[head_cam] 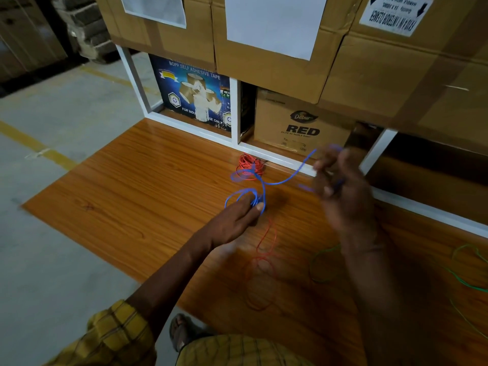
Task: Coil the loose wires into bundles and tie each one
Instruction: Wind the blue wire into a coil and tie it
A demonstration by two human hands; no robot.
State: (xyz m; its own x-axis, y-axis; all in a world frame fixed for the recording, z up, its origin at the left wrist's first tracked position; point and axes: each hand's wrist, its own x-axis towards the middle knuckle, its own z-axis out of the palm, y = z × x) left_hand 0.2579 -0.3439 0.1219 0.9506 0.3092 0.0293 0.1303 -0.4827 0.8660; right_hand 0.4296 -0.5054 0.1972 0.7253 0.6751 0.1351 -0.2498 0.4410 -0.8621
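Observation:
A blue wire (287, 178) runs across the wooden tabletop (132, 196) in loose loops. My left hand (237, 220) grips a small bunch of its loops low over the table. My right hand (335, 178), blurred, is raised to the right and holds the other end of the blue wire between its fingers. A red wire coil (249, 165) lies bundled at the back of the table, partly under a blue loop. A loose red wire (265, 260) trails over the wood below my left hand. Green wire (464, 281) lies loose at the right.
Behind the table, a white shelf frame (235, 112) holds a blue adhesive-tape box (192, 93) and a brown "RED" carton (301, 128). Large cardboard boxes (264, 35) overhang above. Grey concrete floor with a yellow line (37, 146) lies left. A sandalled foot (182, 331) shows below.

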